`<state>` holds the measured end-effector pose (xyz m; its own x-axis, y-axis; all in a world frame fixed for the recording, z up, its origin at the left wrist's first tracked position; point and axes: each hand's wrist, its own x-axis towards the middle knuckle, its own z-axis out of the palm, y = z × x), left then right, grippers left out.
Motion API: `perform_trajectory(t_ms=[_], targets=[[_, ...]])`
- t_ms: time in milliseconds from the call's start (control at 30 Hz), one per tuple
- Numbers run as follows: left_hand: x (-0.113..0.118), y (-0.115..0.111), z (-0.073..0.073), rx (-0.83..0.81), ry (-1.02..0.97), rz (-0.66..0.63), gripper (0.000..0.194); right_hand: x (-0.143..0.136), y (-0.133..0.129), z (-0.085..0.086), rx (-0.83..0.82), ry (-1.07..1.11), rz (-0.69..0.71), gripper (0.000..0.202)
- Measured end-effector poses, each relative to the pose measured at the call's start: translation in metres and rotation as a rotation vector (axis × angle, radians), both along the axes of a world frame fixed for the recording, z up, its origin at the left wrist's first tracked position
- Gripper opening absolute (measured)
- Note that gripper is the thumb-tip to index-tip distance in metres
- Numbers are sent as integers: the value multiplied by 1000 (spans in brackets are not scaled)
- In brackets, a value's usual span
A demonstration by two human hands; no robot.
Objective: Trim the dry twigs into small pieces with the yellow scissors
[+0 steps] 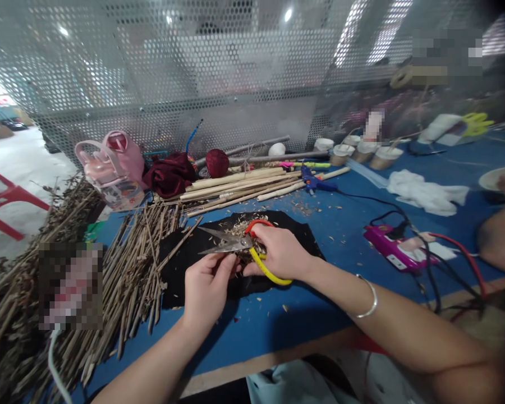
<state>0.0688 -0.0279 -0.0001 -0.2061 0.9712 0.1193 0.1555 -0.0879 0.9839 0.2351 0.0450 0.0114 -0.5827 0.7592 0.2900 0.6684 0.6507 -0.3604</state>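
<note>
My right hand (278, 249) grips scissors (235, 242) with a red and a yellow handle loop; the blades point left and stand apart. Just below the blades is my left hand (208, 280), its thumb and fingers pinched together near a small bit that is too small to make out. Both hands are over a black cloth (294, 230) on the blue table (252, 342). Small pale clippings (242, 224) lie heaped on the cloth behind the scissors. A thin stick (179, 244) rests across the cloth's left side.
Many dry stalks (130, 269) cover the left side. Behind the cloth lie pale rods (235, 185), a blue glue gun (315, 182), dark red yarn (216, 163) and a pink bottle (118, 188). At right are a purple power strip (387, 247), white gloves (425, 191) and another person's arm (499, 235).
</note>
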Motion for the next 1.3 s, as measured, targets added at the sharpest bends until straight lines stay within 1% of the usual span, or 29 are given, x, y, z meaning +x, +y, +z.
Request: perform_trajectory(t_ms=[133,267,433,567,700,800,967,1167,1300], targets=[[1,1,1,-32,-39,8,21,-4,0,-2,31,24,82,63],[3,0,2,-41,-33,18,19,-7,-1,-6,42,40,104,64],[3,1,0,-28,-28,24,19,-8,-4,-8,17,86,96,65],[2,-1,-3,-26,-30,1,19,-9,-7,-3,-50,92,95,68],[-1,-3,-2,3,55,-41,16,-9,-11,4,-112,69,59,75],[-2,-2,1,51,112,-2,13,-10,-11,7,-103,40,36,76],[-1,-1,2,57,98,19,13,-11,-9,7,-87,35,42,71],[-2,-2,1,103,220,48,14,-12,-7,6,-94,-22,20,68],[-3,0,2,81,248,36,12,-11,-7,4,-141,-45,8,65]])
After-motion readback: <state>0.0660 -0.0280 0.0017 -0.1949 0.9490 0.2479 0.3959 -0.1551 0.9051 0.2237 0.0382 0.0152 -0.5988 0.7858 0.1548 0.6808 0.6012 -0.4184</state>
